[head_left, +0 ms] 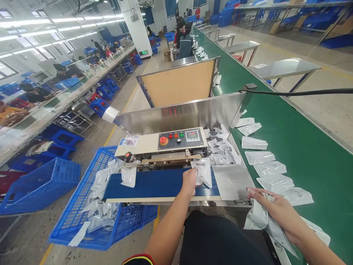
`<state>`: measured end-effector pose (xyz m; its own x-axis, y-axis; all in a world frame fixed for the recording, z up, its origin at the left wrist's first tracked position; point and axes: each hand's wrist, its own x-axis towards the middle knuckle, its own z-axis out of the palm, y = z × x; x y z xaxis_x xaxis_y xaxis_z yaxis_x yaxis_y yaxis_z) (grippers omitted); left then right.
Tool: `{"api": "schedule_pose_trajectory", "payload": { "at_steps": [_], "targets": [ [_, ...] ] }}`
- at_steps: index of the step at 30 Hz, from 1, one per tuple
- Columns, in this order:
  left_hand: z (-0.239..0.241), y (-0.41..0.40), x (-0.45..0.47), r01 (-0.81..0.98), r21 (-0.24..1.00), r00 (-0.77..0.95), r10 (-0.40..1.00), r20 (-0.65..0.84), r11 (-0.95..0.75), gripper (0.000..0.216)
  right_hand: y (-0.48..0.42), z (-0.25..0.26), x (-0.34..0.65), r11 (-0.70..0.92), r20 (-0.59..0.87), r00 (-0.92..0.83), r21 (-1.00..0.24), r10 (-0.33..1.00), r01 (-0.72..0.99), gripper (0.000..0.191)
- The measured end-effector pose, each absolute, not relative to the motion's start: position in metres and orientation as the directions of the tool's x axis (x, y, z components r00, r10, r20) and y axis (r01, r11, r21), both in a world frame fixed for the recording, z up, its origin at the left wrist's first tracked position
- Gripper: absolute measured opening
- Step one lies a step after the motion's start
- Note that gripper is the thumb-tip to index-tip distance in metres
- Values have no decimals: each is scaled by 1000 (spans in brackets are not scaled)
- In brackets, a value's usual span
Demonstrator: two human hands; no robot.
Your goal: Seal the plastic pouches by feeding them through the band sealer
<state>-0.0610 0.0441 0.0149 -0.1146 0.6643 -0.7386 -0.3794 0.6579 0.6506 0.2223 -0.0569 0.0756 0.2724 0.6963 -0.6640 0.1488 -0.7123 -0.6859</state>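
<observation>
My left hand (pixel 189 183) is closed on a white plastic pouch (pixel 203 172), whose top edge meets the front of the band sealing machine (pixel 162 141). The pouch hangs over the blue conveyor belt (pixel 160 182). Another pouch (pixel 128 176) sits at the belt's left end, its top in the sealer. On the right, my right hand (pixel 275 208) grips several white pouches (pixel 257 217) in a bunch, above the edge between the steel plate (pixel 233 180) and the green conveyor (pixel 292 140). Its fingertips are partly hidden by the pouches.
A blue crate (pixel 66 206) of pouches stands below the belt's left end. Loose pouches (pixel 220 151) are piled right of the machine, and a row of pouches (pixel 270 168) lies on the green conveyor. A steel panel (pixel 179 114) rises behind. A black cable (pixel 298 92) crosses the right.
</observation>
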Motion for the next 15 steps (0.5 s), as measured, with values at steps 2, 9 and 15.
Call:
{"api": "schedule_pose_trajectory", "payload": {
  "at_steps": [2, 9, 15],
  "targets": [
    [20, 34, -76, -382, 655, -133, 663, -737, 652, 41, -49, 77, 214, -709, -665, 265, -693, 699, 132, 62],
    [51, -51, -88, 166, 957, -298, 937, -181, 238, 67, -23, 77, 149, -646, -637, 149, -763, 757, 22, 66],
    [50, -43, -41, 2, 978, 60, 977, -207, 207, 43, 5, 72, 115, -530, -520, 131, -847, 844, 47, 73]
  ]
}}
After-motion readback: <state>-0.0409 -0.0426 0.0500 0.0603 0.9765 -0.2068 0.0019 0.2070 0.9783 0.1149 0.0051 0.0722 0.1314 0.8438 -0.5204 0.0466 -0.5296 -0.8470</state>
